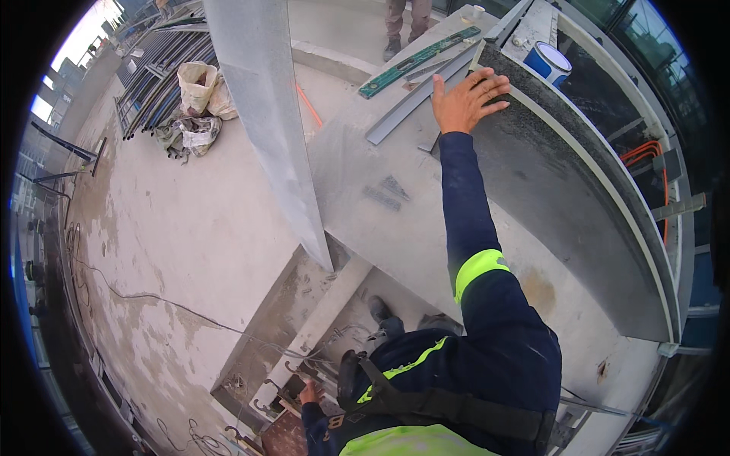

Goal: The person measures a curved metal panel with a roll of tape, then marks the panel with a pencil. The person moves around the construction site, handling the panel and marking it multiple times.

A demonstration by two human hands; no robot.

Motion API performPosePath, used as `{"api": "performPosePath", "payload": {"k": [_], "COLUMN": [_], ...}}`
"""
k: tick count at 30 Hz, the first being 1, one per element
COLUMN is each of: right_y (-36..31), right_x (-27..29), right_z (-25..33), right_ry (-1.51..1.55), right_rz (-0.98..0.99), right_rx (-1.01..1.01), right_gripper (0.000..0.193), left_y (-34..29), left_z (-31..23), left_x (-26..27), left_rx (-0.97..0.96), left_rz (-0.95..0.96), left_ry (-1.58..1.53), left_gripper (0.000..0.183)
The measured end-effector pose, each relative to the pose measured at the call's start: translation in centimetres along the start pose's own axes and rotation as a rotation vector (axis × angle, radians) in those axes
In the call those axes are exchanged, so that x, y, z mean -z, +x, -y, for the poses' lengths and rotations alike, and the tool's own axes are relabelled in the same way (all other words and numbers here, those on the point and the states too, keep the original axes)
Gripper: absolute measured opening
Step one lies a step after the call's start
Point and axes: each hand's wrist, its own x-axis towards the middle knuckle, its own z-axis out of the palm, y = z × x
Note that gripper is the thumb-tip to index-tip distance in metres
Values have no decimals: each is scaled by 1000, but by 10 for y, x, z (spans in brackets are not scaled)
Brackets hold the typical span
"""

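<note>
My right hand [465, 97] reaches far up and lies flat, fingers spread, on the upper corner of a dark grey stone slab [555, 190] that leans in a pale frame. It holds nothing. My left hand [308, 394] is down low beside my hip, near a dark tool pouch [348, 376] and a reddish board [285, 435]; whether it grips anything is unclear. My dark blue sleeve with a yellow reflective band [479, 270] runs up to the slab.
A green spirit level [418, 62] and metal profiles [418, 99] lie on the concrete ledge beyond the slab. A blue and white bucket [549, 62] stands behind it. A grey column [266, 114], sacks [199, 87], pipes [160, 76] and another person's legs [403, 23] are farther off.
</note>
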Motion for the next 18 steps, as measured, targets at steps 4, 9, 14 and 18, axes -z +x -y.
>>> {"api": "performPosePath", "payload": {"k": [4, 9, 14, 18], "right_y": [8, -78, -212, -301], "right_x": [-14, 6, 96, 178], "right_z": [38, 53, -75, -177], "right_ry": [-201, 64, 449, 559], "right_rz": [365, 833, 1354, 1306], "right_rx": [417, 931, 526, 148], "right_gripper": [87, 66, 56, 34], "left_y": [-39, -36, 46, 83], "left_z": [-9, -9, -8, -61], "left_x": [-21, -61, -73, -115], "left_rx": [110, 275, 49, -305], "left_rz": [-10, 13, 101, 76], "left_ry": [139, 241, 50, 55], "left_gripper": [63, 61, 54, 55]}}
